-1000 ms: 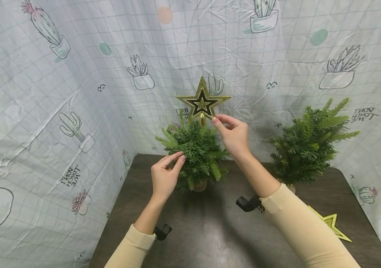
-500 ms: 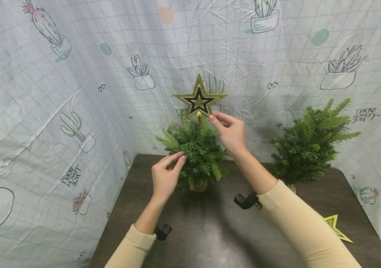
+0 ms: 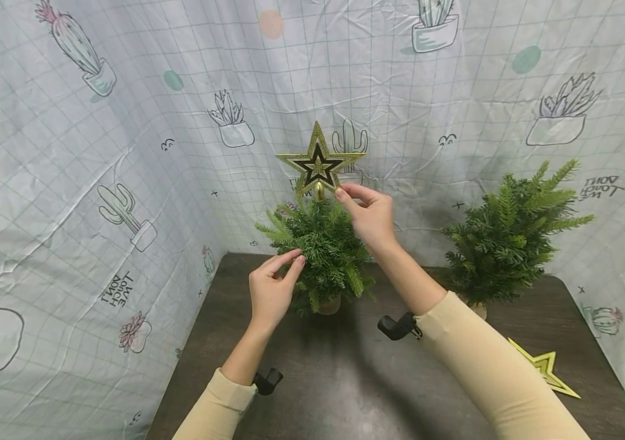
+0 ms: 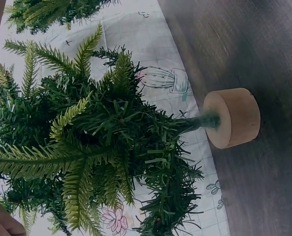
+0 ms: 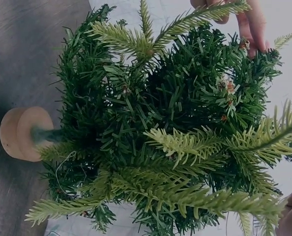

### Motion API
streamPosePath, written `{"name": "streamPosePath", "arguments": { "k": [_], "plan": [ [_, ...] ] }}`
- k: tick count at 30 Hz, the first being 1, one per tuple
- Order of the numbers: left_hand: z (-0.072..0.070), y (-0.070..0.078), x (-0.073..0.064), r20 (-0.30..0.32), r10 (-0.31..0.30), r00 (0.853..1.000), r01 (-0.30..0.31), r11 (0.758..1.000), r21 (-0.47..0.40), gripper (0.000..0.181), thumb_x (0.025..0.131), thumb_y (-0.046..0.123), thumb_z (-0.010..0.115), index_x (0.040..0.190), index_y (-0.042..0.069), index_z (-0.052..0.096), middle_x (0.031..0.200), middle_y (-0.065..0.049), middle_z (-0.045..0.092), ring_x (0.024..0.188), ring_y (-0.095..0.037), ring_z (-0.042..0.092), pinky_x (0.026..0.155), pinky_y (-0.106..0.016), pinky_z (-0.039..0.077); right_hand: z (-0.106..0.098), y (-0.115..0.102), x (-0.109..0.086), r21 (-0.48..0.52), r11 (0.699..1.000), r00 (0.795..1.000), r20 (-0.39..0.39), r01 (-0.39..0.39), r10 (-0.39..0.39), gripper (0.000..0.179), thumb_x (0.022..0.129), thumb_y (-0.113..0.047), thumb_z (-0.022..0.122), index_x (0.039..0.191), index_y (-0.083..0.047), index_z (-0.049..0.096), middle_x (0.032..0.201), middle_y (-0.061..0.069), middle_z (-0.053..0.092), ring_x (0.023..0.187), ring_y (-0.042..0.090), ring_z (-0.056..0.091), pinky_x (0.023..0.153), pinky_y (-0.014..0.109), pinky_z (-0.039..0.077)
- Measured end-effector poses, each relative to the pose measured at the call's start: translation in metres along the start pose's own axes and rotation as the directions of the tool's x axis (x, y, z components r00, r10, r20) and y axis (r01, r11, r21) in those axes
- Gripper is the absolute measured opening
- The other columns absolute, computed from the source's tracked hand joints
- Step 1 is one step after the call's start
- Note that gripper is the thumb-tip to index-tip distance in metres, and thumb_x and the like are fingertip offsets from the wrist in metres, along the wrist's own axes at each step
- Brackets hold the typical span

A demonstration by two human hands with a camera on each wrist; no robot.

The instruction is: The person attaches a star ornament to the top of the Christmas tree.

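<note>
A gold tree-topper star point(image 3: 317, 165) with dark inner outlines stands upright over the small artificial Christmas tree point(image 3: 330, 241). My right hand point(image 3: 371, 215) pinches its lower right point between thumb and fingers. The star's gold tubular socket point(image 3: 319, 192) is right at the treetop, its lower end overlapped by the needles. On the tree's left side, my left hand point(image 3: 270, 290) pinches a branch between thumb and forefinger. The left wrist view shows the round wooden base point(image 4: 233, 118) on the table. In the right wrist view, left-hand fingers point(image 5: 254, 29) lie against the upper branches.
To the right stands a second small tree point(image 3: 510, 238). A yellow-gold star point(image 3: 550, 370) lies flat on the dark wooden table point(image 3: 312, 391), partly behind the right sleeve point(image 3: 488, 360). A cactus-print curtain point(image 3: 180, 110) hangs behind and to the left.
My right hand has moved left with the star, bringing its socket from right of the treetop to over it. The left hand stays put at the branch.
</note>
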State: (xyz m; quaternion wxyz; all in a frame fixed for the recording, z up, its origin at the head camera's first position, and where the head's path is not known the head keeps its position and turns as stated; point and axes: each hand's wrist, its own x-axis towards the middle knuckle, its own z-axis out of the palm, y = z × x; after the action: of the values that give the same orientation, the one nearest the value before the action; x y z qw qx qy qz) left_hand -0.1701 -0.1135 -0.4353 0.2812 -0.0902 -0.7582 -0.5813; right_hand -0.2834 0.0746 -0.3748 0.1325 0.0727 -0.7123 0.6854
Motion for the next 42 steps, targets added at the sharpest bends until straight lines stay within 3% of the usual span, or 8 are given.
{"name": "streamPosePath", "arguments": {
  "k": [14,23,34,42],
  "plan": [
    [-0.001,0.0,0.0,0.001,0.005,1.0,-0.005,1.0,-0.006,0.019,0.096,0.007,0.076,0.114,0.001,0.08,0.098,-0.011,0.075,0.042,0.004,0.018,0.042,-0.023,0.022,0.003,0.007,-0.002,-0.046,0.999,1.0,0.02,0.019,-0.018,0.033,0.096,-0.032,0.078,0.118,-0.008,0.08,0.118,0.005,0.076,0.087,0.036,0.064,0.054,0.022,0.041],
    [-0.001,0.0,0.001,-0.004,0.02,1.0,-0.02,1.0,-0.003,0.018,0.096,0.005,0.076,0.113,0.0,0.08,0.097,-0.011,0.076,0.041,0.004,0.017,0.041,-0.023,0.022,0.002,0.01,-0.002,-0.052,0.996,0.997,0.02,0.073,-0.072,0.028,0.095,-0.027,0.08,0.115,-0.007,0.081,0.118,0.008,0.076,0.058,0.007,0.048,0.048,0.021,0.035],
    [-0.001,-0.001,0.001,-0.007,0.017,1.0,-0.017,1.0,-0.003,0.018,0.095,0.005,0.076,0.112,0.0,0.08,0.098,-0.011,0.076,0.042,0.004,0.018,0.042,-0.024,0.023,0.002,0.014,-0.001,-0.077,0.984,0.986,0.029,0.163,-0.162,0.022,0.096,-0.019,0.079,0.111,-0.004,0.081,0.107,0.011,0.078,0.059,0.007,0.048,0.047,0.021,0.033],
    [-0.001,0.0,0.001,-0.007,0.023,1.0,-0.023,1.0,-0.002,0.018,0.095,0.005,0.076,0.112,0.0,0.08,0.098,-0.011,0.076,0.042,0.004,0.018,0.043,-0.024,0.022,0.0,0.016,-0.002,-0.091,0.982,0.985,0.05,0.168,-0.164,0.021,0.095,-0.018,0.08,0.11,-0.003,0.081,0.111,0.011,0.077,0.049,0.004,0.041,0.044,0.019,0.033]
  ]
}}
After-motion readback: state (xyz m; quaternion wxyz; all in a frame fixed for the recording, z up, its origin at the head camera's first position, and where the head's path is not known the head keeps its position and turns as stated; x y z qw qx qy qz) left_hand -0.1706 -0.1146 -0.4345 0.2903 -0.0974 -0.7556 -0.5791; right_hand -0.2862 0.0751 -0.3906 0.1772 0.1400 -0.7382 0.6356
